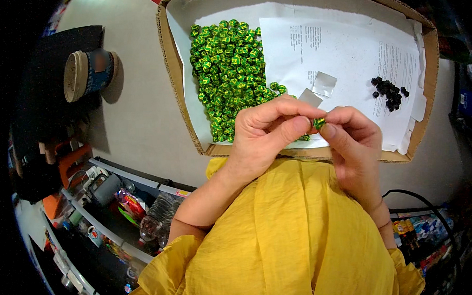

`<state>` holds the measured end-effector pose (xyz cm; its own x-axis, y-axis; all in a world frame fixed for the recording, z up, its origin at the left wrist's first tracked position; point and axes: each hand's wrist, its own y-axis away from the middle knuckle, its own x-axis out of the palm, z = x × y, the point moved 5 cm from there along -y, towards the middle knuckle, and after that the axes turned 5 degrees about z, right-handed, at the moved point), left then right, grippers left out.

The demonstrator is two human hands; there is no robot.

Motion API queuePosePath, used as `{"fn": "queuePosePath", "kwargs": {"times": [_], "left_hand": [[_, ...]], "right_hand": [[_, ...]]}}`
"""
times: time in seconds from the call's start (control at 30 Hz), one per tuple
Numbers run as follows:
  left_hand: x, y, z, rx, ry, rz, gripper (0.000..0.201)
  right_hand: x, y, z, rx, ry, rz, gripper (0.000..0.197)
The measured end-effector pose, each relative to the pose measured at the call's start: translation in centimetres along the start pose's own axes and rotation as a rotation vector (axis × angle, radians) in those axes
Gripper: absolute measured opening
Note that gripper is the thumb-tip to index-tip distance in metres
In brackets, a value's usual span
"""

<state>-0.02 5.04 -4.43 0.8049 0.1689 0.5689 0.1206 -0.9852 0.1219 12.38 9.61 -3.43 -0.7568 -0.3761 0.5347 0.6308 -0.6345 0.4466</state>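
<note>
Yellow cloth (296, 223), nearest me, overlaps the near edge of the cardboard tray (431, 62). I see the left hand (264, 128) and right hand (354, 135) pinching one small green-wrapped piece (320, 124) between thumbs and forefingers, fingertips partly hiding it. It's above the tray, right of most of the green pile (228, 75).

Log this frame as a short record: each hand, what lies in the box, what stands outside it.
Left hand: fingertips on a small green-and-yellow wrapped piece
Right hand: fingertips on the same piece
Box: shallow cardboard, lined with white paper
Box, left: large pile of green wrapped pieces
Box, middle: two silvery squares
Box, right: small heap of dark pieces
Outside, left: round tub, blue band
</note>
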Motion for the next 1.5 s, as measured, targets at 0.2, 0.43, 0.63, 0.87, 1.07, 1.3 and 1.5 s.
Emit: {"fn": "queuePosePath", "kwargs": {"times": [0.2, 0.43, 0.63, 0.87, 1.07, 1.3, 1.5], "left_hand": [[-0.8, 0.6, -0.3, -0.001, -0.112, -0.152, 0.015], [-3.9, 0.0, -5.4, 0.287, -1.113, -0.218, 0.017], [-2.4, -0.7, -5.8, 0.377, -1.539, -0.280, 0.024], [0.0, -1.7, -3.0, 0.378, -1.239, -0.109, 0.025], [1.3, -4.0, -0.5, 0.323, -1.186, 0.025, 0.019], [1.6, -5.3, 0.5, 0.239, -1.083, 0.015, 0.031], [0.8, -4.7, 1.4, -0.120, -0.558, 0.020, 0.031]], "right_hand": [[0.5, 0.6, 1.5, -0.402, 0.688, -0.019, 0.015], [-3.8, -1.2, 2.7, -0.523, 1.446, -0.277, 0.014], [-3.0, -3.5, 4.0, -0.578, 1.618, -0.294, 0.019], [-4.0, -4.2, 3.1, -0.476, 1.708, -0.208, 0.020], [-3.9, -3.9, 3.4, -0.525, 1.725, -0.314, 0.016], [-3.8, -2.9, 4.3, -0.395, 1.408, -0.174, 0.018], [-3.9, -2.5, 3.7, -0.315, 0.892, -0.200, 0.015]]}}
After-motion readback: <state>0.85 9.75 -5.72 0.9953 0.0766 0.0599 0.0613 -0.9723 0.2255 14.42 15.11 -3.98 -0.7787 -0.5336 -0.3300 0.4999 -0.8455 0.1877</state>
